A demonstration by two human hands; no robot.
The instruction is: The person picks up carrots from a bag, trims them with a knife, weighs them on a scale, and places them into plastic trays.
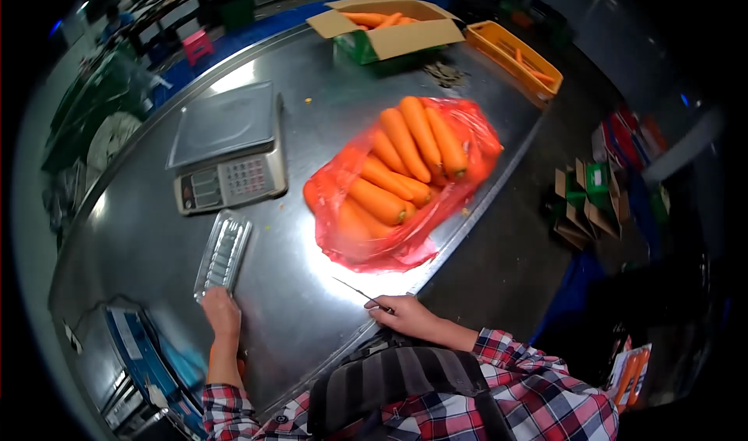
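My left hand [222, 313] is closed on the near end of a clear plastic tray [223, 252] with a ribbed bottom, tilted over the metal table. In my right hand [405, 316], near the table's front edge, is a thin dark knife [357, 290], its slim blade pointing left and away from me. Beyond that hand lies an opened red plastic bag [366, 255], with several large carrots [379, 199] piled in it. A digital weighing scale [230, 145] with a flat metal pan stands just past the tray.
On the metal table [288, 316], an open cardboard box [413, 40] of carrots stands at the far side, with an orange crate [514, 59] to its right. A blue machine [148, 355] sits at lower left. Opened cartons [592, 199] are off the table's right side.
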